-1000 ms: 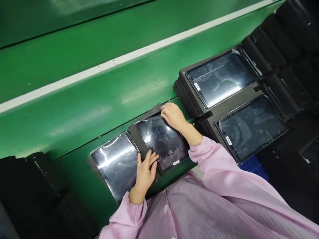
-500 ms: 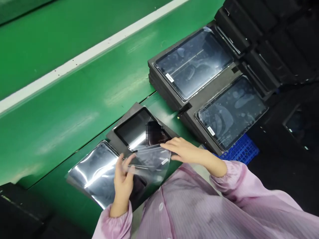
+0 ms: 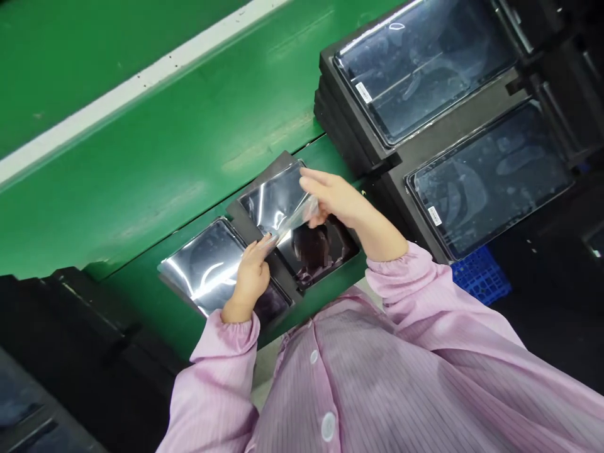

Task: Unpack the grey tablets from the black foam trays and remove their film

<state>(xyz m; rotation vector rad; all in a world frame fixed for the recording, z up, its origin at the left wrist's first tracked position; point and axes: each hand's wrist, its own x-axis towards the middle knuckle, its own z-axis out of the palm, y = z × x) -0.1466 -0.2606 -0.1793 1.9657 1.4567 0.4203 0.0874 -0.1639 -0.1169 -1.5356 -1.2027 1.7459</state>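
Two glossy dark tablet screens lie side by side in a black foam tray [image 3: 282, 269]. Over the upper part of the right screen [image 3: 323, 253] spreads a clear protective film [image 3: 298, 217], its near edge lifted and creased; the screen's lower part is bare and mirror-like. At the film's left end, my left hand [image 3: 252, 270] pinches the edge near the tray's middle. My right hand [image 3: 336, 196] grips the film's other end, with its fingers reaching over the screen's far right corner. The left screen [image 3: 205, 261] has shiny film on it, partly covered by my left hand.
At right stand stacked black foam trays [image 3: 346, 126] holding film-covered screens with white labels [image 3: 434, 216]. A blue plastic crate [image 3: 481, 277] sits below them. Dark trays [image 3: 61, 327] lie at lower left. Beyond the work spot runs a green surface [image 3: 155, 170] with a white strip [image 3: 141, 82].
Both hands have carried the film away from my body, from the right screen's near side onto its upper part. The view has shifted, so the stacks at right look closer.
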